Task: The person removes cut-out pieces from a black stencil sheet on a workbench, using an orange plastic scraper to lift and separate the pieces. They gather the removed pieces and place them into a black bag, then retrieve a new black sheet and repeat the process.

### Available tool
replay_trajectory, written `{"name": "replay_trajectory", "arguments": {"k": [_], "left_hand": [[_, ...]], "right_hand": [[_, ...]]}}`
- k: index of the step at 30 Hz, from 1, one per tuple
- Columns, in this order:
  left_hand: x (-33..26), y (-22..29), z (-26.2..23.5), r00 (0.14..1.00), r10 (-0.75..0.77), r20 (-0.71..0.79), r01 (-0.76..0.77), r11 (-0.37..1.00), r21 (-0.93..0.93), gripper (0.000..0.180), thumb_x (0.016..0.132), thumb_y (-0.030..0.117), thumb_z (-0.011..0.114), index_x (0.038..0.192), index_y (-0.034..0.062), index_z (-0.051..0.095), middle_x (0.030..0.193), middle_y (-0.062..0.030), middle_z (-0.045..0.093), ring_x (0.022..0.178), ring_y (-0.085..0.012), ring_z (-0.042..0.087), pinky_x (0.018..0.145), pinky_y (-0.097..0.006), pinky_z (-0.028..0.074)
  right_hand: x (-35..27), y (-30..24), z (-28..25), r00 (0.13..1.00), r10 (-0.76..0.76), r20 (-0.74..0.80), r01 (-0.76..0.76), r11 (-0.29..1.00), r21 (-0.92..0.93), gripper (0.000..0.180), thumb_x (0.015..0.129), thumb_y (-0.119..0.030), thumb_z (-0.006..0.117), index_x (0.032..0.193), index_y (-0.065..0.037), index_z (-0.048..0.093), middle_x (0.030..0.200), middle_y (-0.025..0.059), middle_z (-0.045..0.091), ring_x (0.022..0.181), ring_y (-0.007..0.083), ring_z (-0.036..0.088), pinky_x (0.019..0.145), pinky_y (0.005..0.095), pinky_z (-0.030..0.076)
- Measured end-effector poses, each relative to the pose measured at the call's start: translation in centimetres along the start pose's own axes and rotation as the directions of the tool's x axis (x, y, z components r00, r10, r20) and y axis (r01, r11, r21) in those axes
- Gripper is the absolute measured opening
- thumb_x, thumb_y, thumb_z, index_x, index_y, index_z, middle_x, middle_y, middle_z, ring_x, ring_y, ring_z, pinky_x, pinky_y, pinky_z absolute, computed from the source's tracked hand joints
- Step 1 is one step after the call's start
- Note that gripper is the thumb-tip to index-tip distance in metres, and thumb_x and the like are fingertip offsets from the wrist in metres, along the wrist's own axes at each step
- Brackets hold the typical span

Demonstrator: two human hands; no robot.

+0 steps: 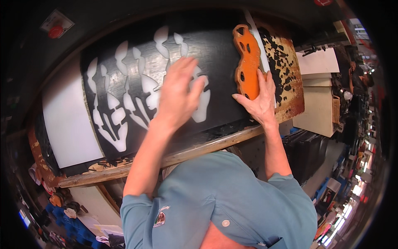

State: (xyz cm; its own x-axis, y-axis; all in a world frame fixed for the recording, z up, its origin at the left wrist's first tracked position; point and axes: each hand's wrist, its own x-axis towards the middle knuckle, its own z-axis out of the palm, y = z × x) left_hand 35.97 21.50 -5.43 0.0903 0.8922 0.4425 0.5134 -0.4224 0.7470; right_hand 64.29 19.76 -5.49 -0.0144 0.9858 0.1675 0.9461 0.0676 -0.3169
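A black sheet [219, 54] lies on a white board [66, 116], which shows through several rows of cut-out shapes. Over the middle cut-outs is my left hand [176, 97], slightly blurred, with its thumb apart from the fingers and nothing visible in it. Whether it touches the sheet I cannot tell. Toward the sheet's right edge lies an orange cutting die [250, 62], wavy in outline and pierced by several dark holes. My right hand [262, 99] grips its near end, thumb on the near left and fingers along the right side.
Right of the sheet is a worn tan board [294, 79] covered with black scraps. A wooden rail [207, 148] runs along the front edge, with loose scraps at its left. A dark machine part with a red button [55, 31] overhangs the back. Pale boxes [315, 103] stand at the right.
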Motion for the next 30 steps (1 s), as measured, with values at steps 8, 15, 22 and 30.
{"name": "replay_trajectory", "arguments": {"k": [8, 15, 22, 30], "left_hand": [[-4.9, 4.4, 6.2, 0.861, 0.066, 0.505, -0.240, 0.927, 0.289, 0.069, 0.096, 0.025, 0.076, 0.150, -0.0095, 0.050, 0.167, -0.0294, 0.037, 0.158, -0.0450, 0.032, 0.129, -0.058, 0.027], [-6.2, 3.0, 5.7, 0.941, -0.004, 0.338, -0.115, 0.937, 0.330, 0.081, 0.095, 0.017, 0.078, 0.160, -0.0074, 0.035, 0.168, -0.0308, 0.034, 0.157, -0.0489, 0.032, 0.127, -0.060, 0.029], [-3.8, 1.5, 6.3, 0.983, -0.047, 0.177, -0.024, 0.924, 0.383, 0.075, 0.095, 0.018, 0.078, 0.153, -0.0116, 0.042, 0.164, -0.0328, 0.038, 0.156, -0.0515, 0.033, 0.126, -0.061, 0.031], [-3.8, 1.6, 6.3, 0.971, -0.090, 0.221, -0.002, 0.924, 0.382, 0.063, 0.094, 0.016, 0.078, 0.145, -0.0135, 0.054, 0.164, -0.0274, 0.044, 0.156, -0.0499, 0.034, 0.126, -0.062, 0.031]], "right_hand": [[0.5, 1.8, -0.9, 1.000, 0.007, -0.031, 0.000, 0.975, 0.220, 0.098, 0.063, -0.035, 0.093, 0.148, -0.001, 0.060, 0.153, 0.0331, 0.044, 0.132, 0.0464, 0.049, 0.114, 0.0514, 0.046], [1.4, 1.9, -2.8, 1.000, 0.026, 0.008, -0.026, 0.837, 0.547, 0.092, 0.064, -0.026, 0.096, 0.146, -0.001, 0.063, 0.154, 0.0247, 0.050, 0.141, 0.0347, 0.054, 0.118, 0.0422, 0.044], [3.7, -2.3, 1.2, 0.995, -0.073, -0.062, 0.090, 0.930, 0.357, 0.092, 0.060, -0.033, 0.096, 0.144, -0.012, 0.067, 0.157, 0.0319, 0.045, 0.140, 0.0464, 0.048, 0.117, 0.0502, 0.045], [4.7, -3.6, 2.6, 0.976, -0.178, -0.128, 0.204, 0.952, 0.227, 0.087, 0.058, -0.033, 0.094, 0.138, -0.008, 0.069, 0.150, 0.0307, 0.048, 0.126, 0.0463, 0.052, 0.108, 0.0520, 0.049]]}}
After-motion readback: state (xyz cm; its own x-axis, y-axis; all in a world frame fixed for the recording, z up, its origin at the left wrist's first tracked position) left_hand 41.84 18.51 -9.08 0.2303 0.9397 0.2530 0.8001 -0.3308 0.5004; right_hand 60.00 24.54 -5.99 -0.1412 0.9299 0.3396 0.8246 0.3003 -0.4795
